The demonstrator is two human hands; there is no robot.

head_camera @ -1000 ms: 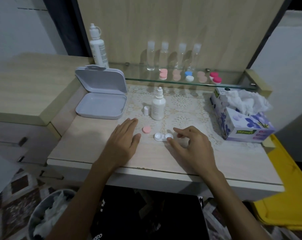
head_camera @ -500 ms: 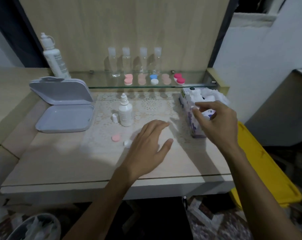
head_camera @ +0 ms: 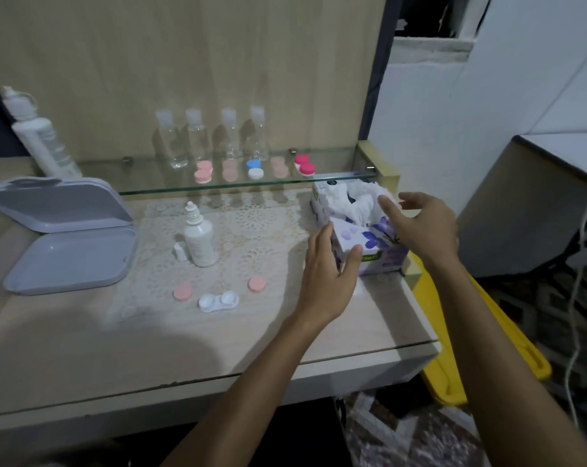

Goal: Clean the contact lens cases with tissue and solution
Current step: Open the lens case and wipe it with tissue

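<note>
A white contact lens case (head_camera: 218, 301) lies uncapped on the lace mat, a pink cap (head_camera: 183, 292) to its left and another pink cap (head_camera: 257, 284) to its right. Behind them stands the small white solution bottle (head_camera: 200, 237) with its cap (head_camera: 180, 251) off beside it. At the right end sits a purple flowered tissue box (head_camera: 376, 246). My left hand (head_camera: 329, 274) rests against its front left corner, fingers on the side, thumb on the front. My right hand (head_camera: 420, 227) hovers over the white tissue (head_camera: 359, 200) that sticks out, thumb and forefinger apart, the thumb touching the tissue.
An open grey hinged box (head_camera: 66, 237) lies at the left. A glass shelf (head_camera: 339, 178) behind carries several clear bottles and several coloured lens cases; a big white bottle (head_camera: 39, 136) stands at its left end. A yellow bin (head_camera: 487, 348) sits below the table's right edge.
My left hand moved right from the table top to the tissue box corner. My right hand stayed over the tissue, its fingers now spread. The view turned slightly right.
</note>
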